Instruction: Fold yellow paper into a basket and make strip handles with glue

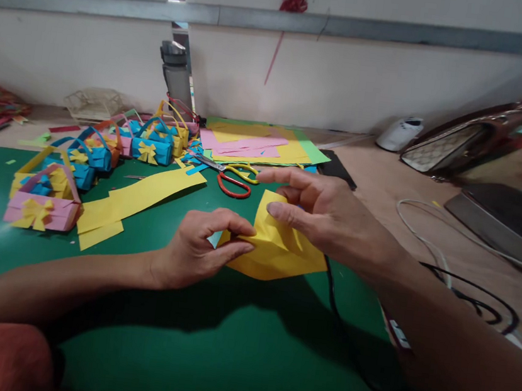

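A folded piece of yellow paper (277, 258) is held up above the green mat (242, 352). My left hand (204, 246) pinches its left corner between thumb and index finger. At its raised upper flap, my right hand (320, 212) grips with the thumb in front and the fingers behind, partly hidden. Scissors (234, 183) with red and yellow handles lie just beyond the paper. Left of my hands are yellow paper strips (141, 198), some overlapping.
Several small paper baskets with bows, such as a pink basket (43, 210) and a blue basket (151, 149), stand at the left. Coloured sheets (258, 143) and a bottle (177, 71) are at the back. A black cable (332, 293) runs at the right near a bag (467, 141).
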Available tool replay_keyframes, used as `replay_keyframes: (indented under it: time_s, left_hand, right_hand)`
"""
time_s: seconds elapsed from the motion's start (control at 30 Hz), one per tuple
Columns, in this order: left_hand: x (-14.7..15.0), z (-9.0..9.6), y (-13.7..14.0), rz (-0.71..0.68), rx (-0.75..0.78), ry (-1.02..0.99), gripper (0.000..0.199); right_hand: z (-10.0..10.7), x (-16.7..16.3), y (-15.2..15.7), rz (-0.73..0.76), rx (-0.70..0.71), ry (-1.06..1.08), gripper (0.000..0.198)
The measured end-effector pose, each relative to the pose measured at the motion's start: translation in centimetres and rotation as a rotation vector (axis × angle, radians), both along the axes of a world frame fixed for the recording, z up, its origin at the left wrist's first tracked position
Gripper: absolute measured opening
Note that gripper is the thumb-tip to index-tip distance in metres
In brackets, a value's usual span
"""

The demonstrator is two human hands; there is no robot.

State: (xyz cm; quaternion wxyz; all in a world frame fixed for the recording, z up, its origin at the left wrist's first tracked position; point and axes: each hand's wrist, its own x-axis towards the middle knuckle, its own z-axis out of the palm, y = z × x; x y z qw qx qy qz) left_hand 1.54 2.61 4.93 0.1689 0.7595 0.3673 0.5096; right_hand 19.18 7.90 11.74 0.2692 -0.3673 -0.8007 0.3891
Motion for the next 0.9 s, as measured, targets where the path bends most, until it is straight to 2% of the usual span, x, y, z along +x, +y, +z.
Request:
replay_keyframes:
  time_s: [0.17, 0.43, 0.7, 0.9]
  left_hand:
    - [0.13, 0.28, -0.06, -0.081, -0.065, -0.049, 0.005]
    - [0.18, 0.41, 0.04, -0.182, -0.085, -0.174, 0.003]
    - [0.29, 0.27, -0.09, -0.240, -0.216, -0.296, 0.005]
    - [0.18, 0.20, -0.14, -0.224, -0.292, -0.316, 0.011]
  right_hand:
    - [0.13, -0.03, -0.01, 0.086, 0.009, 0.013, 0.033]
    - [-0.06, 0.03, 0.05, 0.146, -0.073, 0.056, 0.032]
    - [0.14, -0.16, -0.53, 0.139, 0.019, 0.030, 0.035]
    - [0.24, -0.43, -0.75, 0.157, 0.053, 0.025, 0.034]
